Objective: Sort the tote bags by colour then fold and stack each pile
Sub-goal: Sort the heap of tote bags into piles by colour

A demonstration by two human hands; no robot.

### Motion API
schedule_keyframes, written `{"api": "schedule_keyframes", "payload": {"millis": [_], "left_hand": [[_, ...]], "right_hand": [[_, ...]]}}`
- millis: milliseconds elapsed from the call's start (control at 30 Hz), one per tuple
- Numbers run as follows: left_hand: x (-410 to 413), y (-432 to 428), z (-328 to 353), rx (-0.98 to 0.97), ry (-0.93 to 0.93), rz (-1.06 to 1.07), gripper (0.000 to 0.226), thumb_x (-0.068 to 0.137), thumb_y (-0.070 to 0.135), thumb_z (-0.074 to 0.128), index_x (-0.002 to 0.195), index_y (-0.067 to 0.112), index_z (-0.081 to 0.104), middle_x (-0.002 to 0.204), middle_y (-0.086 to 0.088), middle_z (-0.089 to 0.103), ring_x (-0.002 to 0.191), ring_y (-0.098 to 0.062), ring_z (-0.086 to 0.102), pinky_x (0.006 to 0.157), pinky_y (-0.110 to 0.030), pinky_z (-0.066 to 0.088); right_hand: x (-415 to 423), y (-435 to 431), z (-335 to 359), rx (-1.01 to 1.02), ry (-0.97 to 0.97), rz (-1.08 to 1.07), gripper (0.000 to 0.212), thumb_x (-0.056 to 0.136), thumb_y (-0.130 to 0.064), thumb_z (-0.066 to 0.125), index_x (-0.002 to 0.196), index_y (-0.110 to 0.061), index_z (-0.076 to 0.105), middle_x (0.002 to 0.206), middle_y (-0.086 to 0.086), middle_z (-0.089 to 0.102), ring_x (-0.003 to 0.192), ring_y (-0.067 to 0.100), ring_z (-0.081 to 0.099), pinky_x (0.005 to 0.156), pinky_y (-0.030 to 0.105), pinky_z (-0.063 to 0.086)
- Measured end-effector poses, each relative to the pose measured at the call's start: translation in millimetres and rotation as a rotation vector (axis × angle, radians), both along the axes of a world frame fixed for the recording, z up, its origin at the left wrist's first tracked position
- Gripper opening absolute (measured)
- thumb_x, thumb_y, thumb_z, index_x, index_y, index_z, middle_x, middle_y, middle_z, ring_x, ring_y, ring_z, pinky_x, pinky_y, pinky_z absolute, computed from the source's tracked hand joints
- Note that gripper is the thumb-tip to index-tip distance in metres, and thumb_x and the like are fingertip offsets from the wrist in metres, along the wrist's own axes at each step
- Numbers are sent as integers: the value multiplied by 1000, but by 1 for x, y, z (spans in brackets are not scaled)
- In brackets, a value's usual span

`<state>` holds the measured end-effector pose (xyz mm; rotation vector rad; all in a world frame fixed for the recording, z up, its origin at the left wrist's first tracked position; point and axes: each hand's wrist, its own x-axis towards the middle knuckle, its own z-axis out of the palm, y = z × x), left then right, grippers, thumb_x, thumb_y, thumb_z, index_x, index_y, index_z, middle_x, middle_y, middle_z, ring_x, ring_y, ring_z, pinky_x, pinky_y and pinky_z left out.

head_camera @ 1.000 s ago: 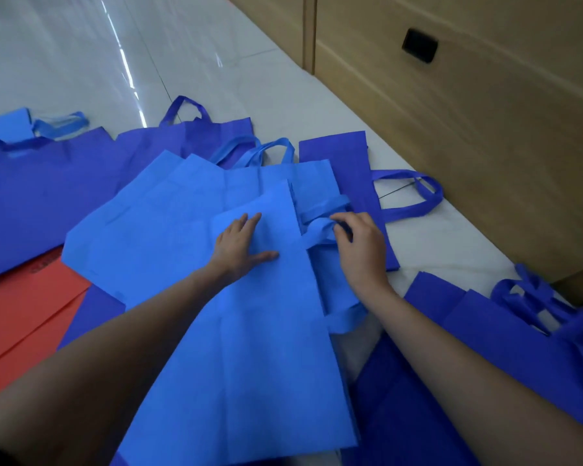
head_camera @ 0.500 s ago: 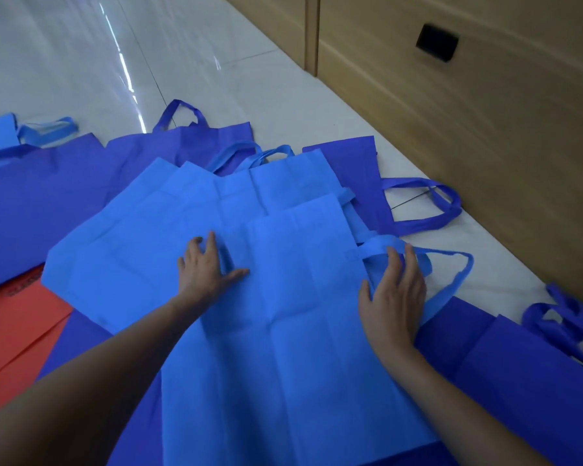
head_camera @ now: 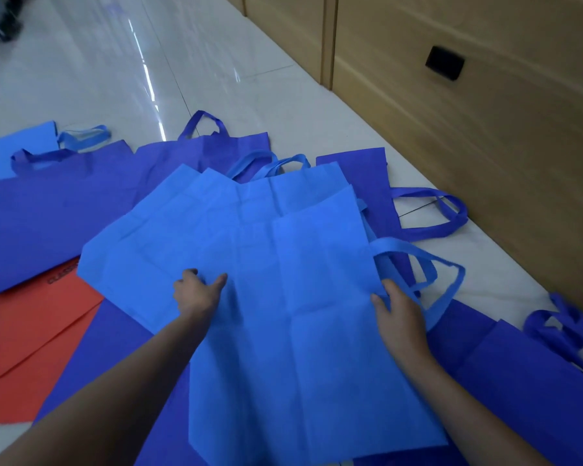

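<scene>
A light blue tote bag [head_camera: 300, 314] lies flat on top of the heap in front of me, its handles [head_camera: 428, 264] sticking out to the right. My left hand [head_camera: 197, 292] grips its left edge with curled fingers. My right hand [head_camera: 398, 311] grips its right edge just below the handles. Under it lies another light blue bag [head_camera: 169, 237]. Dark blue bags spread out at the left [head_camera: 48, 223], at the back [head_camera: 209, 153] and at the near right [head_camera: 519, 381]. A red bag [head_camera: 31, 331] lies flat at the left.
A wooden cabinet [head_camera: 468, 146] with a black recessed pull runs along the right side. The glossy white tile floor [head_camera: 115, 79] stretches away at the back. One more light blue bag [head_camera: 14, 149] lies at the far left, and a dark blue one [head_camera: 354, 169] by the cabinet.
Both hands slid from lying flat on the top light blue bag to its side edges and took hold. The bag has shifted towards me and its handles now lie spread to the right.
</scene>
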<state>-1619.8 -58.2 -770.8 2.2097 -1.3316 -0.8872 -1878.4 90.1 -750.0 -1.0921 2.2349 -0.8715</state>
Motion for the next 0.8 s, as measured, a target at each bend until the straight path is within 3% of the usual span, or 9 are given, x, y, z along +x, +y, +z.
{"api": "schedule_keyframes", "payload": {"millis": [67, 167, 300, 333, 400, 533, 667, 733, 800], "left_hand": [[5, 7, 2, 4, 76, -11, 67, 82, 35, 69, 131, 1, 39, 131, -20, 40, 117, -35, 46, 98, -44, 40], [8, 17, 8, 38, 197, -34, 67, 83, 37, 68, 130, 0, 38, 123, -16, 50, 108, -31, 53, 91, -40, 44], [5, 20, 19, 13, 221, -71, 63, 84, 35, 67, 129, 0, 40, 126, -17, 51, 112, -30, 52, 90, -37, 41], [3, 19, 22, 13, 231, -78, 63, 84, 35, 66, 130, 0, 40, 126, -17, 51, 112, -29, 52, 87, -35, 41], [0, 15, 23, 25, 258, -79, 65, 84, 37, 66, 130, 0, 39, 127, -15, 50, 111, -28, 51, 84, -32, 39], [-9, 6, 17, 55, 347, -36, 71, 82, 42, 66, 132, 2, 35, 116, -8, 48, 99, -21, 46, 83, -30, 35], [-16, 1, 1, 81, 363, 11, 70, 80, 44, 68, 127, 1, 39, 100, -3, 51, 95, -20, 49, 79, -30, 36], [-20, -2, -3, 66, 272, 19, 71, 75, 47, 71, 120, -1, 46, 110, -12, 54, 107, -28, 52, 81, -35, 40], [-26, -6, -4, 75, 41, 49, 72, 76, 46, 71, 124, -2, 44, 129, -22, 43, 121, -37, 40, 94, -42, 37]], "right_hand": [[-6, 3, 13, -74, -7, 48, 24, 97, -14, 48, 118, -4, 55, 90, 16, 63, 86, 33, 59, 74, 40, 45], [-25, 4, 30, -175, -204, 13, 22, 96, -12, 50, 115, -6, 58, 100, 10, 65, 95, 29, 61, 82, 38, 50], [-55, -7, 55, -272, -209, 36, 14, 96, -9, 51, 104, -10, 62, 96, -3, 66, 87, 10, 62, 66, 8, 48], [-62, -14, 62, -295, -180, 42, 15, 96, -8, 50, 105, -9, 62, 95, -3, 65, 84, 6, 60, 65, 6, 46], [-76, -34, 71, -326, -138, 58, 18, 96, -8, 50, 109, -9, 62, 95, -2, 63, 83, 9, 59, 67, 12, 46], [-84, -82, 60, -260, -18, 163, 17, 95, -10, 52, 107, -5, 62, 99, 7, 66, 93, 25, 62, 79, 37, 51], [-71, -118, 31, -161, 108, 202, 14, 93, -15, 54, 97, -2, 58, 93, 12, 64, 89, 30, 59, 78, 40, 47], [-65, -128, 20, -125, 113, 204, 12, 93, -16, 54, 95, -4, 56, 91, 9, 63, 88, 31, 58, 75, 39, 46], [-61, -133, 11, -44, 104, 261, 13, 94, -20, 54, 102, -10, 55, 98, 5, 64, 93, 29, 60, 78, 37, 47]]}}
